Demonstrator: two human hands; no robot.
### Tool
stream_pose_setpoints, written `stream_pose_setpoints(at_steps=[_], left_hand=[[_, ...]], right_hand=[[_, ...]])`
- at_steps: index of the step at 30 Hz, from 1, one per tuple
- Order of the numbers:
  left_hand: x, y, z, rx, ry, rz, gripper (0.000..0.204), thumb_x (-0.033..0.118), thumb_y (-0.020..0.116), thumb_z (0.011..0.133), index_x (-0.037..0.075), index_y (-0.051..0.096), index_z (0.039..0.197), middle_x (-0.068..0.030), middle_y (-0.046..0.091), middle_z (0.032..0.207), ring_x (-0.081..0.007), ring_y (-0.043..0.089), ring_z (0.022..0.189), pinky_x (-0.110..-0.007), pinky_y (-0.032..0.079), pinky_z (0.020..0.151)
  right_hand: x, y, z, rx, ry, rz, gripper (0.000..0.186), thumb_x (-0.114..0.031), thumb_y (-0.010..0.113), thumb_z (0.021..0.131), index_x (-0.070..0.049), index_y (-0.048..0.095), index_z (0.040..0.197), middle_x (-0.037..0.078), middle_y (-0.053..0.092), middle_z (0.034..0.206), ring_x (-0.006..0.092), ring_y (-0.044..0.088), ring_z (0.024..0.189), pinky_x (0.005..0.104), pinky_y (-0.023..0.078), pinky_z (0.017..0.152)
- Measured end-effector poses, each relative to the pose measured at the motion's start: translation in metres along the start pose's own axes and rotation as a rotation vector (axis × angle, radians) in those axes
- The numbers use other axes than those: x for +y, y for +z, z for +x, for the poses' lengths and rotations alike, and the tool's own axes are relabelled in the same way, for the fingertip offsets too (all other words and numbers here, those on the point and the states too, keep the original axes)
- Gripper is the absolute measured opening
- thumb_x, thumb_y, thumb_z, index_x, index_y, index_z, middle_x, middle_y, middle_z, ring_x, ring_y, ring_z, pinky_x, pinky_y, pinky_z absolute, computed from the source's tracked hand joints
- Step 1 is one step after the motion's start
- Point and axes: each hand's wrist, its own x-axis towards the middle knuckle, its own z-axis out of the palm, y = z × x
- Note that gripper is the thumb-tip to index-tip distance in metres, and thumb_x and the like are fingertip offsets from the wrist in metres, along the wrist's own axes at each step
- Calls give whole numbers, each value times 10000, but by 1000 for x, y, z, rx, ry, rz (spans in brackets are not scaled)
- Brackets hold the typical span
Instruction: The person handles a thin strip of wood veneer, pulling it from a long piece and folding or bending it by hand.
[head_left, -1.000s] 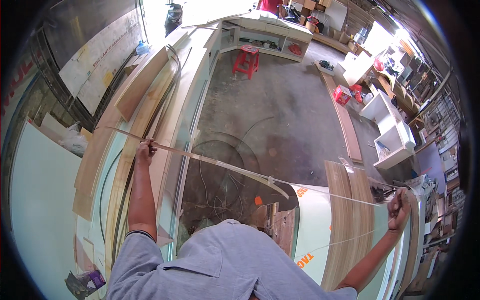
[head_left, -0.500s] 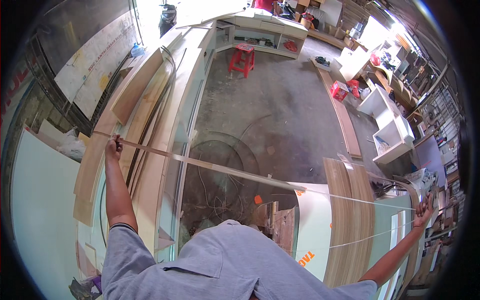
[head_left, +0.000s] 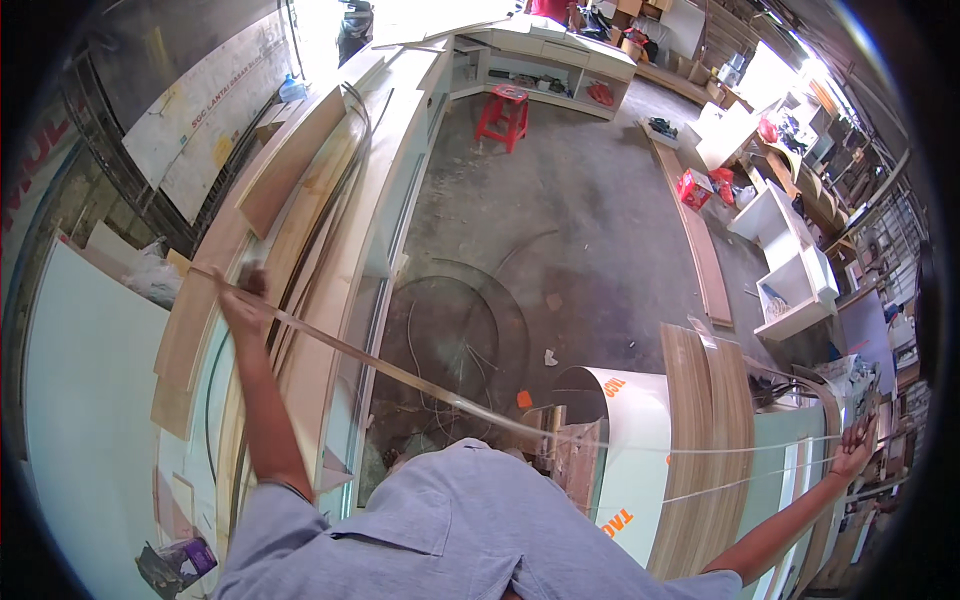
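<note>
A long, thin wood-toned edging strip point(head_left: 460, 403) sags in mid-air between a person's hands, above a grey floor point(head_left: 600, 220); the right hand point(head_left: 855, 450) appears to pinch it, while the left hand point(head_left: 243, 305) is blurred against it, its closure impossible to tell. It looks light, springy and easily kinked, best held near both ends. A white shelf unit point(head_left: 818, 265) contains a pale bundle point(head_left: 772, 302); a far white cabinet's point(head_left: 585, 60) open shelves hold a red item point(head_left: 600, 93) and dark clutter point(head_left: 540, 83)

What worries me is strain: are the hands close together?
No, the left hand and right hand are far apart, at opposite sides of the picture.
</note>
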Motion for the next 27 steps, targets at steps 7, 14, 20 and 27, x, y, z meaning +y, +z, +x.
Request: stream_pose_setpoints(at_steps=[7,14,20,27], left_hand=[[-195,204,-215,-335,-578,12,325,300,508,1007,39,537,1199,-137,659,1066,-224,647,938,-385,521,856],[-165,243,-197,-189,-464,296,285,316,425,1053,57,540,1084,-22,535,690,-147,571,601,-373,564,635],[-134,273,-187,-5,-286,240,402,392,367,1065,34,544,1020,1,440,591,-82,393,439,-261,367,405],[-102,265,-163,39,-139,337,520,501,350,1043,30,548,947,31,385,550,-65,299,389,-246,222,341]], right_hand=[[4,130,-37,-341,-14,114,235,-235,512,1034,-31,574,1134,-21,392,683,31,213,454,209,174,388],[91,261,-150,-637,-28,-650,467,-423,515,970,-66,613,1254,-40,632,993,-24,394,602,159,292,480],[254,396,-324,-1204,249,-484,561,-452,728,837,-9,627,1166,144,646,1124,236,650,962,361,517,841],[281,418,-374,-1595,529,-492,413,-389,689,887,10,662,986,68,651,852,187,595,810,359,478,725]])
